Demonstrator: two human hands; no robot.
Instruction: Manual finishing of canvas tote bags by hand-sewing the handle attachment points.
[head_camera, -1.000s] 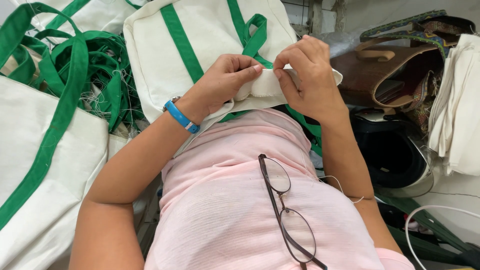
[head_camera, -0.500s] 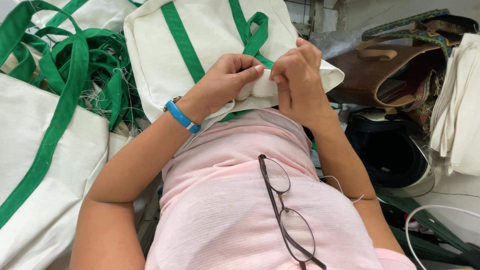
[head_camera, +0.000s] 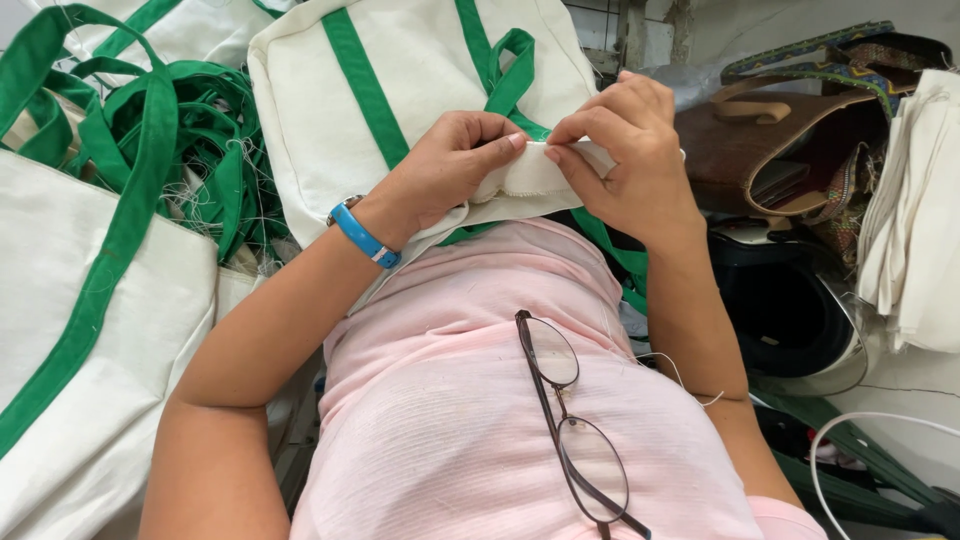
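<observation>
Cream tote bag (head_camera: 420, 90) w/ green straps lies right under both hands, its near hem folded up against the pink shirt (head_camera: 480, 400). Nearest the camera, below the hands: eyeglasses (head_camera: 570, 420) hang from the shirt front. Left hand (head_camera: 450, 165) pinches the bag's folded cream edge, thumb and forefinger tips pressed together on the cloth; blue wristband (head_camera: 362, 233) sits on that wrist. Right hand (head_camera: 625, 150) grips the same edge just beside it, fingers curled, fingertips nearly touching the left's. A green strap loop (head_camera: 510, 65) rises just beyond the 2 hands. Left of left hand: tangle of green straps (head_camera: 190, 140) and another cream bag (head_camera: 70, 300) w/ green band. Right of right hand: brown leather bag (head_camera: 770, 150), stack of cream cloth (head_camera: 915, 210) further right, dark helmet (head_camera: 790, 300) nearer, below the brown bag
</observation>
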